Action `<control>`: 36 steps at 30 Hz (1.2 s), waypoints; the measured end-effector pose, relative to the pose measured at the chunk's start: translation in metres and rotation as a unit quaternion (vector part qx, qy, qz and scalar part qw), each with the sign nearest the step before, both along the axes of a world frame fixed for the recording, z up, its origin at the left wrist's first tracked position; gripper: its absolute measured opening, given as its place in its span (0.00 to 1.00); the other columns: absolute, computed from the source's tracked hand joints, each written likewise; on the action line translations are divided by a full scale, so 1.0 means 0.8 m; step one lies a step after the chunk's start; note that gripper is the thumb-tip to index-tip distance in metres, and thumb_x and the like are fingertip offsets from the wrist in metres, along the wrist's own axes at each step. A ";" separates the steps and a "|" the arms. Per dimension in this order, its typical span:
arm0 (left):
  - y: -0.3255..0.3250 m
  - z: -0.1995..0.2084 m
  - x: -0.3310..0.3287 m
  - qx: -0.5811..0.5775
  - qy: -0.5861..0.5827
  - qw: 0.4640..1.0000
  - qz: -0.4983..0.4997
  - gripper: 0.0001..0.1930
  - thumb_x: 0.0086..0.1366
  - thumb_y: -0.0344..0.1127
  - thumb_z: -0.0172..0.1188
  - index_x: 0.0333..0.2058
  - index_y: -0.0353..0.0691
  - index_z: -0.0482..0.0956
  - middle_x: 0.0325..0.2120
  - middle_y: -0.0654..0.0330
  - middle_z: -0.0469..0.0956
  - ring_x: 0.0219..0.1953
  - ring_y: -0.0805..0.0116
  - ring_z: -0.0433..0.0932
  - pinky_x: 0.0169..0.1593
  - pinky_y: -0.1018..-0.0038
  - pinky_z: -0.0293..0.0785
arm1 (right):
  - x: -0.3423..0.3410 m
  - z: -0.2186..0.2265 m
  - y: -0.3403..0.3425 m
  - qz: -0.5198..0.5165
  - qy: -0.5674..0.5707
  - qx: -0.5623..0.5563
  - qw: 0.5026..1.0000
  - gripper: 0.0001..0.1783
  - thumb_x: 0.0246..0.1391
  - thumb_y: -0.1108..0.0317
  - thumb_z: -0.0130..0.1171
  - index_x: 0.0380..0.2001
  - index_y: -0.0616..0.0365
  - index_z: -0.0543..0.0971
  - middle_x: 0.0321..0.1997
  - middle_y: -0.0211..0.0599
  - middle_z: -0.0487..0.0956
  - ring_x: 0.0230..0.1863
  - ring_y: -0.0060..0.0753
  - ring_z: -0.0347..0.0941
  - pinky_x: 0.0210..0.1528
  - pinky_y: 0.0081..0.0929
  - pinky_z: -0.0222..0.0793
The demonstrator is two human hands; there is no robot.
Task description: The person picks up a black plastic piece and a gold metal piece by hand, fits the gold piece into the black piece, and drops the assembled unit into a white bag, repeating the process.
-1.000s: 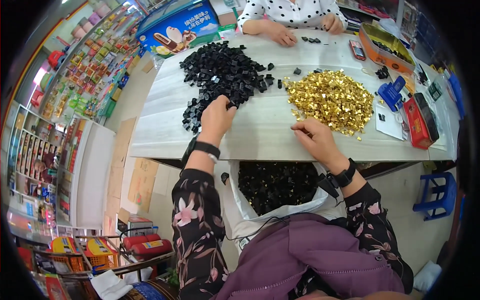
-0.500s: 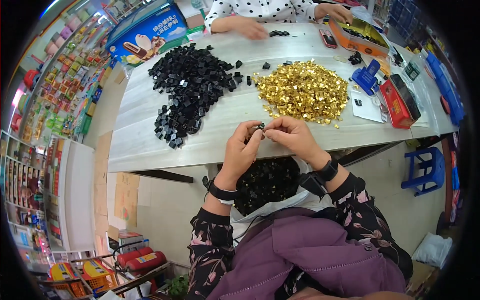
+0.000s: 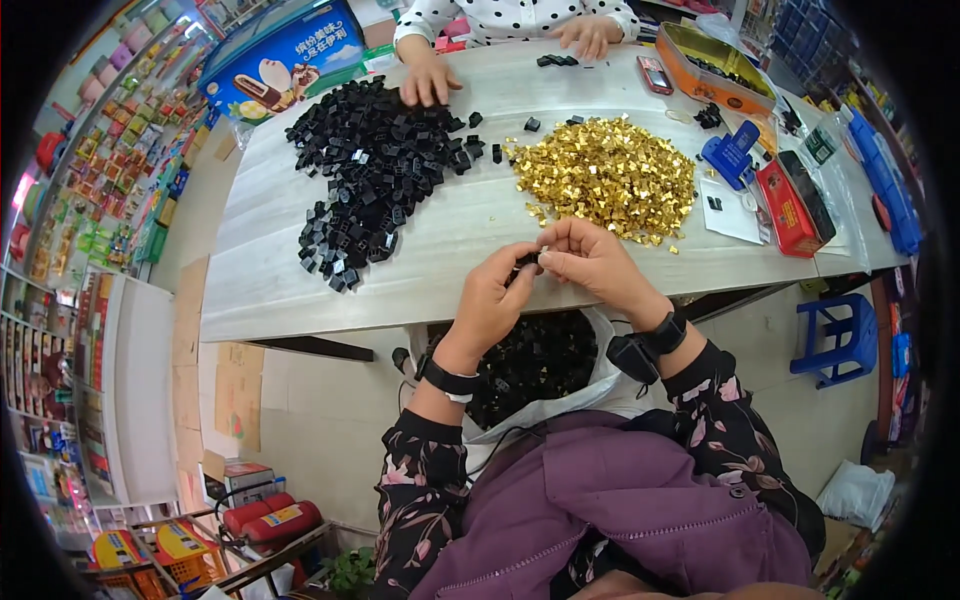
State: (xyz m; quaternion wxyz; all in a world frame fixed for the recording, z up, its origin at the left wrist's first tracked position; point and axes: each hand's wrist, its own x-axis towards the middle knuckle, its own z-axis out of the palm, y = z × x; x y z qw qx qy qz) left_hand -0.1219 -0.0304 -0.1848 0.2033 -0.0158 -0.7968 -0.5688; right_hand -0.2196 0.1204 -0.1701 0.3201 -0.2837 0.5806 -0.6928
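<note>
My left hand [image 3: 490, 305] is closed around a small black plastic piece [image 3: 525, 262], held just above the front edge of the table. Close against it, my right hand [image 3: 603, 272] is in a pinch, thumb to forefinger. A tiny bright spot shows at those fingertips, too small to name. Beyond my hands lies a heap of small gold metal clips [image 3: 605, 175]. To its left spreads a larger pile of black plastic pieces [image 3: 375, 170]. Below the table edge, an open white sack [image 3: 602, 375] holds many black pieces with gold bits among them.
Across the table [image 3: 260, 250], a co-worker's hand [image 3: 428, 80] rests at the black pile. An orange tin [image 3: 720, 85], a phone [image 3: 655, 75], a blue device [image 3: 733, 155] and a red box [image 3: 790, 205] stand at the right. A blue stool [image 3: 838, 340] is beside the table.
My right hand has shifted slightly up and left, its fingers now overlapping the black piece. The co-worker's one hand has moved left to the black pile; the other has left the orange tin.
</note>
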 end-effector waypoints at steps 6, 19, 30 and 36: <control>-0.001 -0.003 0.002 -0.042 0.009 0.999 -0.016 0.11 0.60 0.27 0.54 0.42 0.35 0.74 0.34 0.52 0.77 0.35 0.62 0.78 0.38 0.73 0.72 | 0.004 0.009 -0.003 -0.024 0.063 0.019 0.998 0.09 0.54 0.69 0.58 0.36 0.61 0.74 0.30 0.28 0.77 0.28 0.13 0.71 0.31 0.11 0.66; -0.003 -0.003 0.004 -0.070 0.056 0.996 0.019 0.11 0.59 0.25 0.54 0.42 0.35 0.75 0.33 0.55 0.78 0.34 0.67 0.77 0.39 0.76 0.72 | -0.011 0.022 0.003 0.048 0.059 0.158 0.984 0.08 0.55 0.64 0.58 0.32 0.58 0.75 0.29 0.24 0.75 0.28 0.12 0.70 0.30 0.11 0.66; -0.006 -0.008 0.009 0.002 0.064 0.997 0.046 0.10 0.60 0.26 0.53 0.42 0.35 0.74 0.31 0.55 0.77 0.30 0.65 0.76 0.32 0.75 0.71 | -0.007 0.030 -0.019 0.083 -0.044 0.175 0.980 0.10 0.57 0.59 0.56 0.33 0.55 0.75 0.29 0.22 0.76 0.28 0.10 0.70 0.29 0.09 0.67; -0.010 0.005 0.000 0.255 -0.008 0.966 0.039 0.12 0.62 0.29 0.56 0.44 0.37 0.73 0.26 0.66 0.74 0.22 0.83 0.68 0.25 0.84 0.64 | -0.051 0.043 -0.032 0.044 0.166 0.236 0.956 0.13 0.54 0.57 0.57 0.31 0.56 0.77 0.28 0.30 0.78 0.28 0.23 0.74 0.30 0.20 0.70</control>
